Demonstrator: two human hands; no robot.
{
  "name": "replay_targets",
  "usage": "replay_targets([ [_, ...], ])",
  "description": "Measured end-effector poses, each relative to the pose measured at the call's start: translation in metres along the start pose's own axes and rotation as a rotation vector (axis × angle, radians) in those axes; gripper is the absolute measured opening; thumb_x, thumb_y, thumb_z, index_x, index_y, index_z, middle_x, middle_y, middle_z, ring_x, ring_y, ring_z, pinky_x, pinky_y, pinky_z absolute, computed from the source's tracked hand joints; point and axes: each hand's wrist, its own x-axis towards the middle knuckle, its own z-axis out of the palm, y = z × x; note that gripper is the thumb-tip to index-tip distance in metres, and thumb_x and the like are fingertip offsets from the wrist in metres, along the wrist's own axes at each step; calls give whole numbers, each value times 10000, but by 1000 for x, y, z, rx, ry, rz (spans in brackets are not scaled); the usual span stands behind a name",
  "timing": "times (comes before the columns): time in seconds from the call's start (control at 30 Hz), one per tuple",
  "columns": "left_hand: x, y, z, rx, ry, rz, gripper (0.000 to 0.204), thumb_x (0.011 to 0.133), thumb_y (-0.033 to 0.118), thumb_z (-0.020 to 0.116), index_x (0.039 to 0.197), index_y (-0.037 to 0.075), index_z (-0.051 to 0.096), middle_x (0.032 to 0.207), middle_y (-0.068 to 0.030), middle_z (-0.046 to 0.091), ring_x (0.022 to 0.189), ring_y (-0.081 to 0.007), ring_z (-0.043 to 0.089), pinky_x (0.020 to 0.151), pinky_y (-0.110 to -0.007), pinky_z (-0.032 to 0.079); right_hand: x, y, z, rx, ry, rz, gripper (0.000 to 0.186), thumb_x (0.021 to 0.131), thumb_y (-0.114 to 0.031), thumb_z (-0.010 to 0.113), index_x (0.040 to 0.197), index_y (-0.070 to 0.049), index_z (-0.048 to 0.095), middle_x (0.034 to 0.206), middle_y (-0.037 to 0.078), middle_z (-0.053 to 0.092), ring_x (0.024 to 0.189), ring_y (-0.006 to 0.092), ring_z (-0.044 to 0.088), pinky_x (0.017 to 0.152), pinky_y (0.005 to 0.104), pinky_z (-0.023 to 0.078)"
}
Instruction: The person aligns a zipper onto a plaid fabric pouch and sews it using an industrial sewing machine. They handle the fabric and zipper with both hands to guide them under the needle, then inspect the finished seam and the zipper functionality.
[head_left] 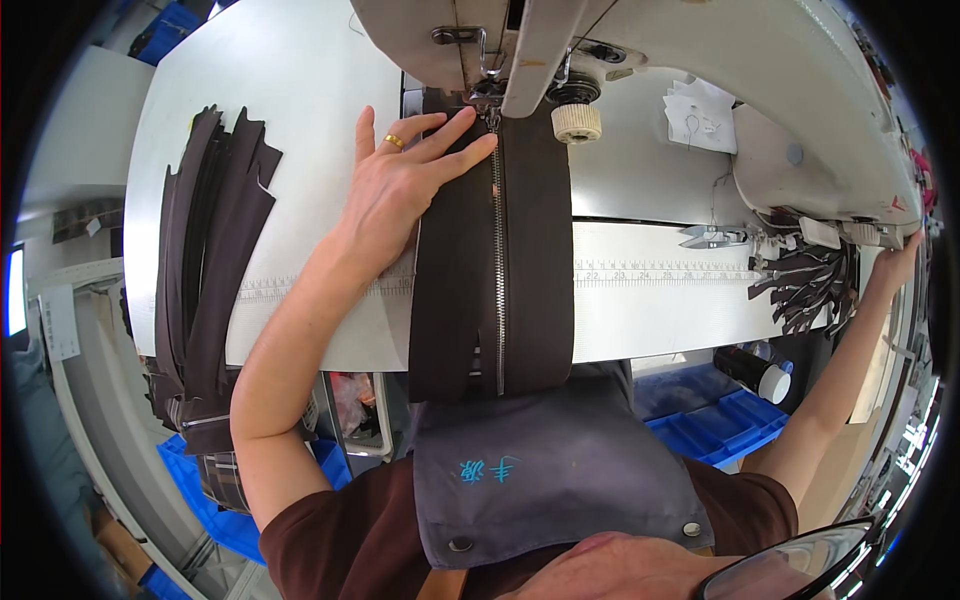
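A long dark brown fabric piece [540,250] with a metal zipper [499,270] down its middle lies under the sewing machine's presser foot [490,100]. Its near end hangs over the table edge towards me. My left hand [400,175] rests on the fabric's left side, fingers spread, fingertips beside the presser foot and the top of the zipper. A ring is on one finger. At the far right, my right hand [897,262] reaches to the end of the sewing machine [700,40]. The machine body hides its fingers, so their grip does not show.
Stacked dark fabric strips [205,250] lie at the left, hanging over the table edge. Thread snips [715,237] and a bunch of small dark zipper pieces [808,285] sit at the right. White paper pieces [700,115] lie behind. Blue trays [715,420] stand below the table.
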Motion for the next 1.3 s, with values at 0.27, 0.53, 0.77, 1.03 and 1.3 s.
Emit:
replay_targets([
  [0.27, -1, 2, 2, 56, 6, -3, 575, 726, -51, 524, 1221, 237, 574, 1290, -21, 538, 1155, -263, 494, 1025, -631, 163, -288, -275, 112, 249, -807, -629, 113, 813, -82, 635, 905, -25, 666, 927, 94, 631, 928, 216, 588, 768, 311, 478],
  [0.53, -1, -1, 4, 69, -5, -1, 461, 785, 102, 524, 1219, 242, 590, 1299, -32, 534, 1169, -240, 484, 1048, -605, 102, -363, -301, 227, 439, -1090, -275, 157, 773, -204, 681, 880, -91, 701, 774, 77, 617, 729, 261, 551, 649, 366, 448],
  [0.77, -4, 3, -1, 67, 80, 60, 422, 771, 46, 526, 1138, 227, 626, 1208, 1, 577, 1082, -193, 542, 1015, -658, 148, -368, -295, 240, 458, -939, -558, 134, 750, -186, 695, 859, -109, 711, 783, 74, 655, 770, 267, 584, 679, 360, 473],
  [1.03, -5, 1, 1, 60, 55, 43, 399, 777, 99, 517, 1140, 215, 635, 1237, 6, 570, 1080, -193, 535, 1026, -630, 117, -367, -294, 240, 427, -927, -618, 108, 750, -175, 694, 809, -87, 671, 740, 64, 629, 749, 264, 577, 663, 368, 456],
  [1.3, -6, 6, -2, 42, 0, -10, 433, 769, 105, 537, 1178, 222, 620, 1277, -17, 550, 1107, -209, 514, 1027, -624, 125, -368, -294, 240, 432, -856, -666, 119, 739, -181, 701, 822, -102, 671, 771, 51, 629, 772, 257, 570, 666, 364, 447],
])
